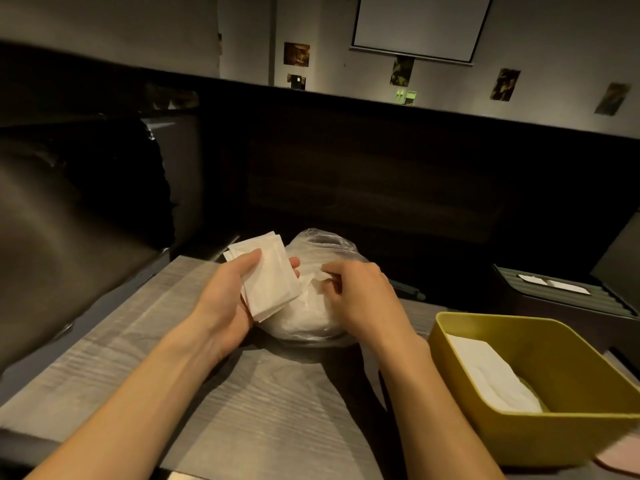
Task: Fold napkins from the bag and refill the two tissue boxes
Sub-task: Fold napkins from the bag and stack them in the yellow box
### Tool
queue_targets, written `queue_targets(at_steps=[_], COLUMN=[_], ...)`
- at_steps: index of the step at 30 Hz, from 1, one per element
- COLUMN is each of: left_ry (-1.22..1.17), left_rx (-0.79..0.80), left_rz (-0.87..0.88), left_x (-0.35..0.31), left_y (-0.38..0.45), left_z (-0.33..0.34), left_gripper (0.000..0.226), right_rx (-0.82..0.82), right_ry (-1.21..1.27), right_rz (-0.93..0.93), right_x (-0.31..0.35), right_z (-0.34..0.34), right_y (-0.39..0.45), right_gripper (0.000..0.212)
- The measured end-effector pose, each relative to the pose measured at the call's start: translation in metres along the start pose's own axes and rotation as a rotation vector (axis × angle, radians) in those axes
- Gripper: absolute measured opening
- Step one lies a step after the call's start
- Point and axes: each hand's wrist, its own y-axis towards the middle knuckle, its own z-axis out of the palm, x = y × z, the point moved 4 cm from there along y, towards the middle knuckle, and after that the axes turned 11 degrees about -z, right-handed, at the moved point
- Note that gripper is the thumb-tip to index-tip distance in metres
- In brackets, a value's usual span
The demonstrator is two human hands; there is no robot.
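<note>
The bag (313, 306) sits mid-table (242, 403), clear plastic with white napkins inside too bunched to count. The left hand (225, 299), just left of the bag, grips a stack (266, 275) of folded napkins between thumb and fingers; its layers blur together. The right hand (360, 296) rests on the bag, fingers curled and pinching a napkin (320, 278) at the opening. Right of the bag stands one yellow box (554, 375), cut off by the frame edge, holding white napkins. Behind it lies a dark ribbed lid (568, 292), dim and hard to read.
</note>
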Motion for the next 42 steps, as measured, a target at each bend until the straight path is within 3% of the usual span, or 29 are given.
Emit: queue_targets(at_steps=[5, 11, 15, 17, 20, 22, 28, 32, 35, 42], left_ry=[-0.056, -0.143, -0.149, -0.151, -0.084, -0.017, 0.096, 0.314, 0.297, 0.313], left_rx=[0.102, 0.106, 0.086, 0.082, 0.086, 0.111, 0.295, 0.232, 0.207, 0.146], left_rz=[-0.019, 0.023, 0.041, 0.036, 0.019, -0.008, -0.048, 0.068, 0.093, 0.08], left_x=[-0.001, -0.004, -0.004, -0.003, -0.001, 0.003, 0.009, 0.009, 0.006, 0.007], left_y=[0.0, 0.002, 0.001, 0.0, -0.004, -0.007, -0.012, -0.009, -0.009, -0.007], left_z=[0.005, 0.002, 0.002, 0.003, 0.005, 0.009, 0.018, 0.013, 0.011, 0.01], left_gripper=[0.03, 0.033, 0.035, 0.034, 0.031, 0.03, 0.043, 0.055, 0.051, 0.042], right_rx=[-0.118, -0.401, -0.614, -0.635, -0.42, -0.32, -0.464, -0.498, -0.441, -0.564], right_ry=[-0.086, -0.014, 0.407, 0.689, 1.14, 1.257, 1.055, 0.852, 0.817, 0.695], right_rz=[-0.035, -0.112, -0.138, -0.102, 0.018, 0.104, 0.137, 0.076, 0.048, 0.063], right_x=[0.004, 0.011, 0.009, 0.009, 0.014, 0.015, 0.01, 0.008, 0.003, -0.003], right_z=[-0.004, -0.02, -0.029, -0.034, -0.026, -0.017, -0.005, -0.005, -0.009, -0.015], right_y=[0.0, -0.005, -0.006, -0.007, -0.009, -0.008, -0.005, -0.004, -0.005, -0.01], right_gripper=[0.022, 0.029, 0.029, 0.022, 0.018, 0.023, 0.021, 0.019, 0.025, 0.01])
